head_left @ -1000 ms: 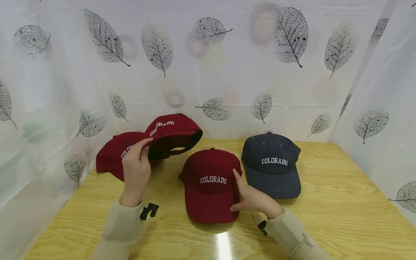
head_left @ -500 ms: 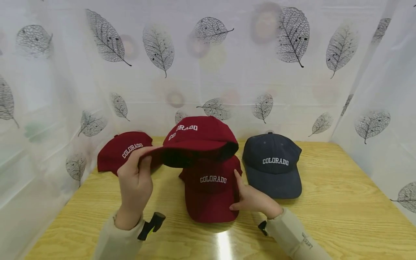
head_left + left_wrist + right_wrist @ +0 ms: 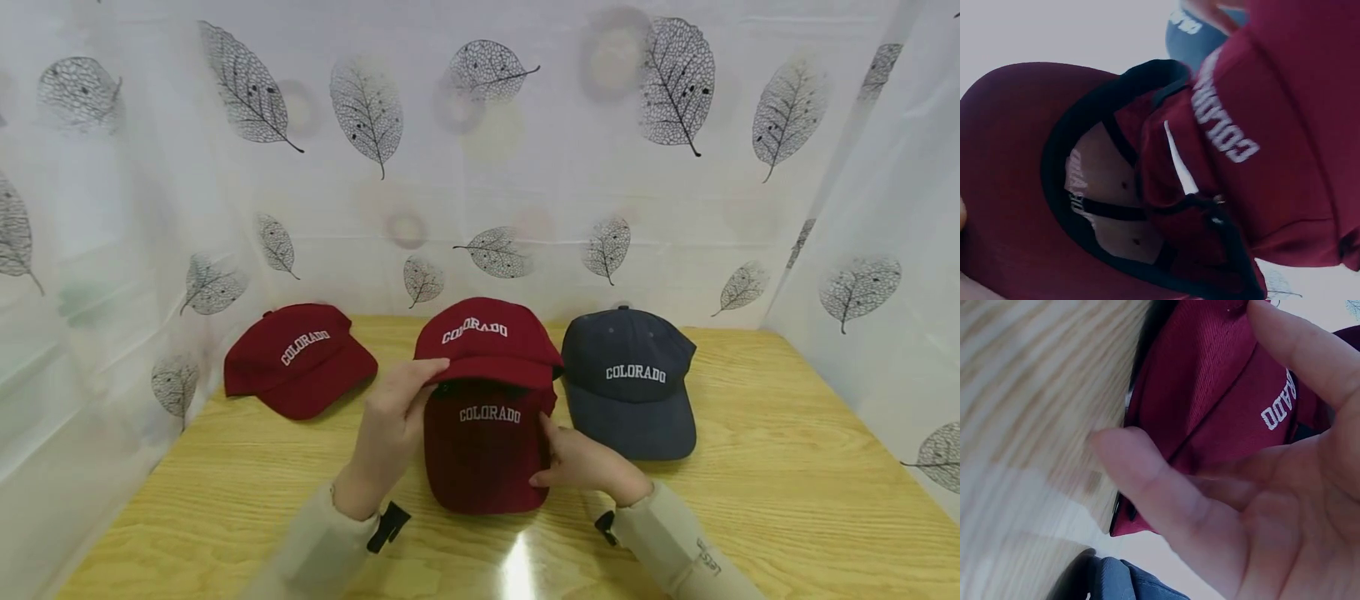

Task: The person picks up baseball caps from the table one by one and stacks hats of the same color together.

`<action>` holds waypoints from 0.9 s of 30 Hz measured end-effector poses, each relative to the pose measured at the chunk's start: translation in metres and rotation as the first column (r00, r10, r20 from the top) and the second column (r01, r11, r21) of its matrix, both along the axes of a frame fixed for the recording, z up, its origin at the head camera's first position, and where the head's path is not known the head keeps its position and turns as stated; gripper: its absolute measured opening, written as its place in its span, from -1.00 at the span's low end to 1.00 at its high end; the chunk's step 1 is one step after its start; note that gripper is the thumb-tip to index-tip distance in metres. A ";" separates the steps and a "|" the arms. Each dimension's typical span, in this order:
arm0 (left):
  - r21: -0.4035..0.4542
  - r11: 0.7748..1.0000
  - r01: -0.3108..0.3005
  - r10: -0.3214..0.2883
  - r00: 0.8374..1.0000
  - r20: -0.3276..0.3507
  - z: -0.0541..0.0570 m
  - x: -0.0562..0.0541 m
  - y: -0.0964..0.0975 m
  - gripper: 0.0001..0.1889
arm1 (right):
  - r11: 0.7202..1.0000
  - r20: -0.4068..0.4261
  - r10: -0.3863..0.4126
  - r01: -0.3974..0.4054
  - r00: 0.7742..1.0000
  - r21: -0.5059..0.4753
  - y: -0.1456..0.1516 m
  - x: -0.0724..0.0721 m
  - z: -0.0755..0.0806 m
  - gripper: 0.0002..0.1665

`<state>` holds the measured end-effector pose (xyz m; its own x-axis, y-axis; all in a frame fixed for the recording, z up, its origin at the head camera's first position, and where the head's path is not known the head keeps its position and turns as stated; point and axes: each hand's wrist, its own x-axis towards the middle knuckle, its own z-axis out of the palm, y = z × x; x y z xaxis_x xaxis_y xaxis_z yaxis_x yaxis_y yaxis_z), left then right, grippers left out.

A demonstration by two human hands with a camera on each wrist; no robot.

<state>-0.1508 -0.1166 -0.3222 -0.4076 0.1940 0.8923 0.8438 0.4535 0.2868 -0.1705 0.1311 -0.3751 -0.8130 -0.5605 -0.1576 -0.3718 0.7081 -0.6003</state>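
Observation:
A red baseball cap (image 3: 487, 333) lettered COLORADO is held by its brim in my left hand (image 3: 390, 421), thumb below and fingers above. It is over the crown of a second red cap (image 3: 487, 467) standing on the table, hiding that crown's top. In the left wrist view the raised cap's dark-banded inside (image 3: 1107, 187) faces the camera, beside the lower cap's lettering (image 3: 1225, 128). My right hand (image 3: 592, 464) rests against the lower cap's right side, its fingers (image 3: 1147, 481) fairly straight in the right wrist view. Whether the two caps touch, I cannot tell.
A third red cap (image 3: 300, 358) lies at the left rear of the wooden table (image 3: 787, 483). Close to the right of the middle caps sits a navy cap (image 3: 630, 392). A white leaf-print curtain (image 3: 555, 192) encloses the back and sides.
My left hand has carried the raised cap rightward from the left cap, then lowered it over the middle one, levelling its tilt. The right hand has stayed nearly still.

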 end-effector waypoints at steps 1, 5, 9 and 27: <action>-0.023 1.000 -0.004 0.004 1.000 0.023 -0.003 -0.001 0.002 -0.79 | 1.000 -0.008 -0.001 0.001 1.000 0.013 0.000 0.000 0.000 0.11; -0.143 0.990 -0.020 0.036 0.993 0.109 -0.012 -0.003 0.007 -0.68 | 0.998 -0.043 0.020 -0.017 0.999 0.055 -0.001 -0.001 0.000 0.01; -0.295 0.955 -0.008 0.063 0.982 0.178 -0.015 -0.001 0.011 -0.66 | 0.998 -0.053 0.063 -0.062 0.997 0.021 0.001 -0.003 -0.001 -0.27; -0.723 0.633 0.276 0.135 0.881 0.455 -0.007 0.006 0.006 -0.50 | 0.975 -0.075 0.214 -0.208 0.974 0.080 0.019 -0.012 0.008 -0.91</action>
<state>-0.1448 -0.1107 -0.3296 -0.6490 0.7481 0.1388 0.7578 0.6194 0.2049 -0.1821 0.1505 -0.3675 -0.6892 -0.7108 -0.1406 -0.5635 0.6478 -0.5127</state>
